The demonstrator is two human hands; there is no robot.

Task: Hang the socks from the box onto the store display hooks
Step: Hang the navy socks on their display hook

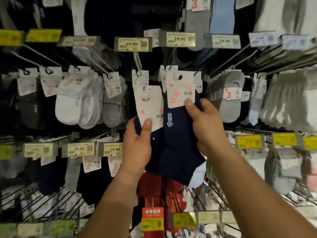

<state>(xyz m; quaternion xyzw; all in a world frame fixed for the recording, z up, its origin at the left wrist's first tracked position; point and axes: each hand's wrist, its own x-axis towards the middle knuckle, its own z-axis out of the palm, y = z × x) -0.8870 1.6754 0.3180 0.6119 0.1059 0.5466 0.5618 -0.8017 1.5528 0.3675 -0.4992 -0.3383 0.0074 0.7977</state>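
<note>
soft white knit ankle socks (68,107) hang in a bunch on a thin metal hook at the left. the left hand (135,148) pinches a navy knit sock pair with a flat white card header (149,107), thumb pressed on the card. above it a slim metal display hook (138,63) juts out under a rectangular 19.90 price tag (132,44). the right hand (205,127) grips a second navy sock pair with a stiff white card (180,117), its round punch hole near the hook row.
</note>
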